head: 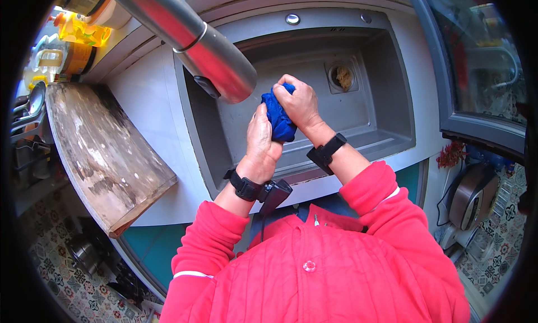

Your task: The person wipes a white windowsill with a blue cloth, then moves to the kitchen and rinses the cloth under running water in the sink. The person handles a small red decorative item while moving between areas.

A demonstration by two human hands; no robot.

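Both hands grip a bunched blue cloth (278, 117) over the basin of a grey sink (260, 75). My left hand (261, 140) supports it from the left and below, its fingers partly hidden behind the cloth. From the upper right, my right hand (299, 100) closes its fingers around the cloth's top. A metal faucet head (227, 66) hangs just up and left of the hands, and no water shows coming from it. In the sink's drain (341, 77), to the right, sits a tan clump (344, 78).
A worn wooden board (109, 154) lies on the white counter (143, 83) at left, overhanging its front edge. Behind it stand bottles, including a yellow one (82, 30). A dark-framed window sash (449, 70) juts in at right. A brown appliance (470, 197) stands at lower right.
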